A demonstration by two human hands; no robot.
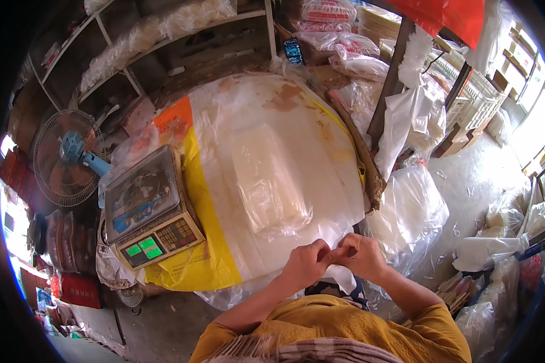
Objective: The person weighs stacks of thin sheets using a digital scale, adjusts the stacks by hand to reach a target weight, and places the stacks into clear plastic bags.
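Observation:
My left hand [306,259] and my right hand [362,257] meet at the front edge of the covered table, thumbs and fingertips pinched together. Between them they grip a thin white plastic bag [344,277], part of which hangs below the fingers; the pinched part itself is hidden. Just beyond my hands, a clear plastic bag packed with pale contents [272,186] lies flat on the white and yellow plastic sheeting [218,227]. To the left stands a digital weighing scale [150,204] with lit green displays and a worn metal pan.
An electric fan [70,156] stands beyond the scale. Shelves [181,38] hold bagged goods at the back. A torn cardboard edge [374,186] and a post [390,86] border the table's right side. A large clear bag [406,213] sits beside it, near plastic crates [477,100].

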